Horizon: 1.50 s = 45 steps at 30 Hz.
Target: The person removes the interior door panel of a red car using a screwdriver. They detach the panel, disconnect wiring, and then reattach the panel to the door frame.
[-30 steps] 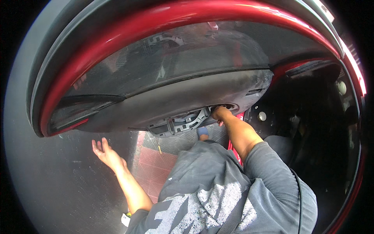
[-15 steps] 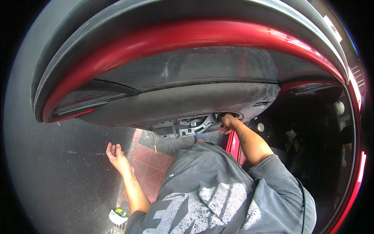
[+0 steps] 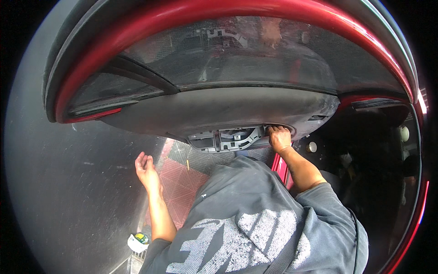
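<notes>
A car door with a red frame (image 3: 150,34) stands in front of me, its dark, dusty inner trim panel (image 3: 205,109) facing me. Low on the panel a grey plastic armrest frame (image 3: 216,141) lies exposed, with openings in it. My right hand (image 3: 278,137) is at the right end of this frame, beside a round-edged recess. Its fingers are curled in against the panel; their tips, and whatever they grip, are hidden. Away to the left, my left hand (image 3: 147,170) hangs in the air, palm up, fingers loosely bent and apart, holding nothing.
The dark window glass (image 3: 237,55) fills the door's upper part. Red and grey floor tiles (image 3: 180,182) show below, with a thin yellowish stick (image 3: 187,165) on them. A white and green-yellow package (image 3: 138,242) lies at lower left. The dark car interior (image 3: 360,155) is at right.
My view has tilted, so the door sits higher and more window glass shows. My right hand has turned, its back now showing more, and stays at the recess. My left hand remains free.
</notes>
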Each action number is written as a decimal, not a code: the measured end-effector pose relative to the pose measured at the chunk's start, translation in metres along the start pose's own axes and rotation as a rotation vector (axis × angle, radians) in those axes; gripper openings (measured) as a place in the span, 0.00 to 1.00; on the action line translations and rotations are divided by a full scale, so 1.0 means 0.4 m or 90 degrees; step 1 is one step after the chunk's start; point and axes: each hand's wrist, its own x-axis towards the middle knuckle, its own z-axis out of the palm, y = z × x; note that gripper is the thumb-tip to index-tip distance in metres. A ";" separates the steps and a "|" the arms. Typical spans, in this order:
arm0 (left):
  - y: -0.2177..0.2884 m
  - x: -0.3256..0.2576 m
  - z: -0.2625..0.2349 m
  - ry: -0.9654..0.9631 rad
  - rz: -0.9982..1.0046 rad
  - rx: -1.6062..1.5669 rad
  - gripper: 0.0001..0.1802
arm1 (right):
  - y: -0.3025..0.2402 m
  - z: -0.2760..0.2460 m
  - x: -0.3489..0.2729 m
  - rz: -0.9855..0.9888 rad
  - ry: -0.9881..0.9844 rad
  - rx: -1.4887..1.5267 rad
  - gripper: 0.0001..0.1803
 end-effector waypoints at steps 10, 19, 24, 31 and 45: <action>-0.034 -0.019 -0.006 -0.088 -0.021 -0.007 0.20 | -0.005 -0.004 0.020 0.477 -0.222 0.337 0.26; -0.096 -0.013 0.018 -0.205 -0.110 -0.019 0.22 | -0.057 -0.058 -0.029 0.491 -0.165 0.380 0.43; -0.109 -0.009 0.024 -0.205 -0.112 -0.021 0.24 | -0.110 -0.129 -0.015 0.451 -0.192 0.250 0.36; -0.147 -0.017 0.139 -0.281 -0.160 -0.008 0.27 | -0.075 -0.072 -0.083 0.434 -0.137 0.273 0.26; -0.189 -0.051 0.019 -0.316 -0.236 -0.022 0.22 | -0.195 -0.129 -0.154 0.477 -0.165 0.395 0.40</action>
